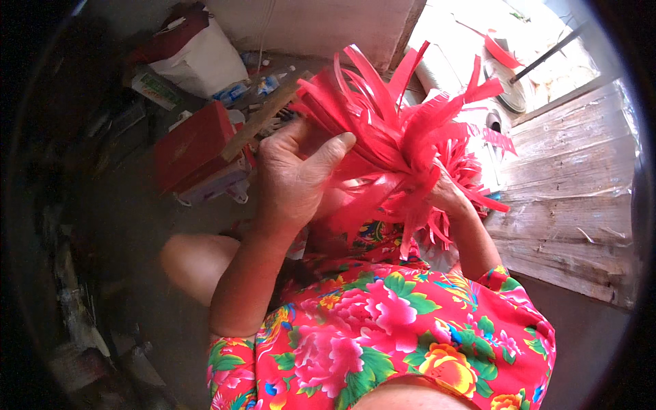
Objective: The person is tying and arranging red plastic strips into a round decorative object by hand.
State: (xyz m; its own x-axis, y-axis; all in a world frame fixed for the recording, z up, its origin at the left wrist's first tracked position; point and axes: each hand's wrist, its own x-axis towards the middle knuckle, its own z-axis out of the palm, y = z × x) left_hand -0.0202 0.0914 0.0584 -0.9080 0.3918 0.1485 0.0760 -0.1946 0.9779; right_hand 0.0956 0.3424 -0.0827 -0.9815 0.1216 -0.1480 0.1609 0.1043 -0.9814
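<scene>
A bushy bundle of red strips [383, 130], like a big tassel or pom-pom of ribbon or paper, fans out in front of my chest. My left hand [294, 171] is closed on the strips at its left side, thumb on top and the other fingers partly hidden behind. At the bundle's gathered middle, my right hand [447, 195] grips it; strips cover most of those fingers. Further red fringe [465, 160] shows just beyond my right hand, and I cannot tell whether it belongs to the same bundle.
A weathered wooden board [574, 191] stands at the right. To the left are a red box [195, 147], a strip of wood [263, 119], plastic bottles [268, 85] and a white bag [201, 58]. Beyond the bright doorway lies a red piece [502, 51].
</scene>
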